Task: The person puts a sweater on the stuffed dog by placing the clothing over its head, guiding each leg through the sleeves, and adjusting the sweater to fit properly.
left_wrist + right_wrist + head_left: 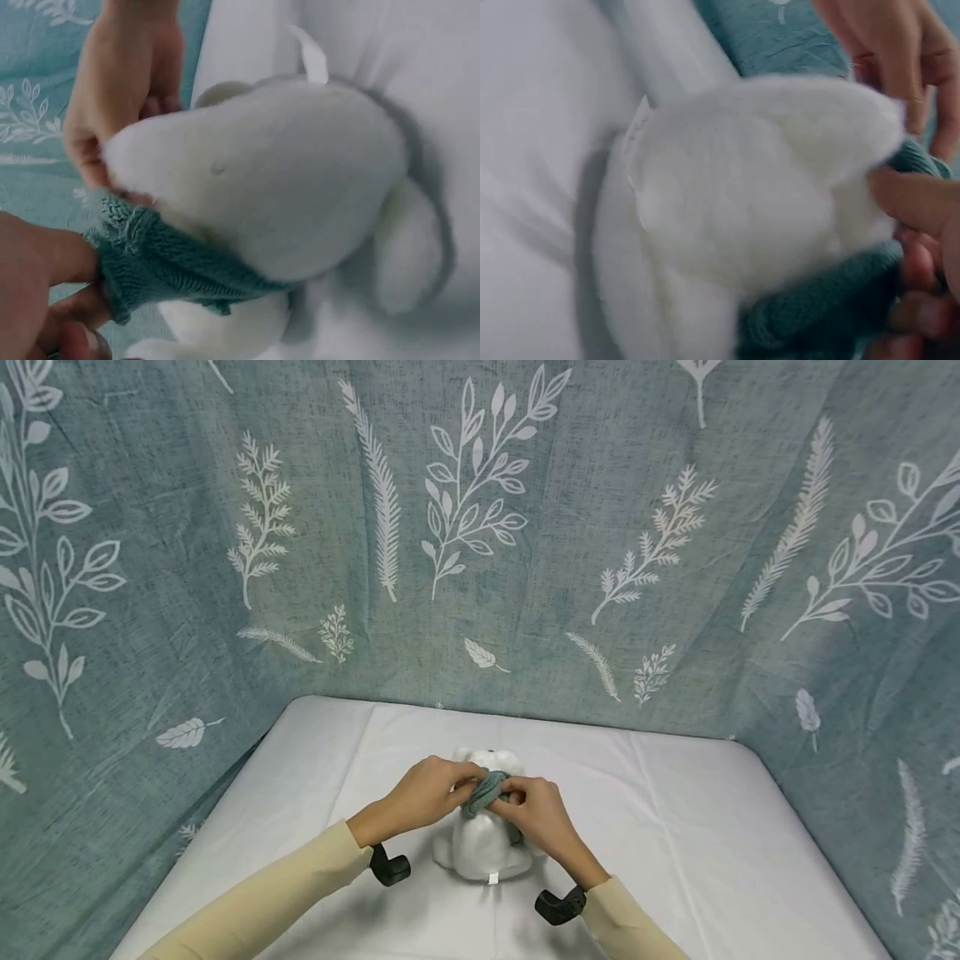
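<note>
A white plush toy [480, 847] is on the white-covered table, a small tag [492, 878] at its lower end. A teal knitted garment [483, 795] lies about its neck and upper part; whether it is a sweater or a scarf I cannot tell. My left hand [427, 793] pinches the knit from the left, fingertips at its edge, as the left wrist view shows with the garment [180, 259] stretched along the toy. From the right, my right hand [542, 814] holds another part of it, thumb against the toy in the right wrist view. Part of the toy's head is hidden.
White cloth [637, 827] covers the table. A blue-green curtain [465, 635] with white leaf prints hangs behind it and at both sides. Black wrist bands [390, 866] sit at both wrists, below the beige sleeves' ends.
</note>
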Demonstrator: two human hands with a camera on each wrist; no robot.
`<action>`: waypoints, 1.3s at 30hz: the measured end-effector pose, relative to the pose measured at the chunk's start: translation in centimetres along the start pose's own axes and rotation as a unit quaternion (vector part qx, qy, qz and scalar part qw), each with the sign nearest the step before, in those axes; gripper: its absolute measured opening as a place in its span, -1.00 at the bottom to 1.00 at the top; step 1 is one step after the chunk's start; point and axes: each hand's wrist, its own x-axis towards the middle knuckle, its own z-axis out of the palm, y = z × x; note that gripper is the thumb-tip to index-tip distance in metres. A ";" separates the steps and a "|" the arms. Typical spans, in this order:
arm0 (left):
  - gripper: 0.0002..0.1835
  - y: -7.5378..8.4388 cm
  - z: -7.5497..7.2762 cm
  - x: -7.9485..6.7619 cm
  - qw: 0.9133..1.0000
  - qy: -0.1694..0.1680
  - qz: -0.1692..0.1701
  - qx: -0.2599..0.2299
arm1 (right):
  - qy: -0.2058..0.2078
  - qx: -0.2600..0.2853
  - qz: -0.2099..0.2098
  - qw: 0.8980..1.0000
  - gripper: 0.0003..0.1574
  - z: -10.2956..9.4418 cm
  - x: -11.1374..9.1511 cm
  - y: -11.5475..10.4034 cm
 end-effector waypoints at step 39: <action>-0.82 -2.4 -0.3 0.8 0.989 -0.064 -0.127 -0.044 | -0.077 0.002 0.060 0.995 -0.68 -2.5 -1.6 -1.4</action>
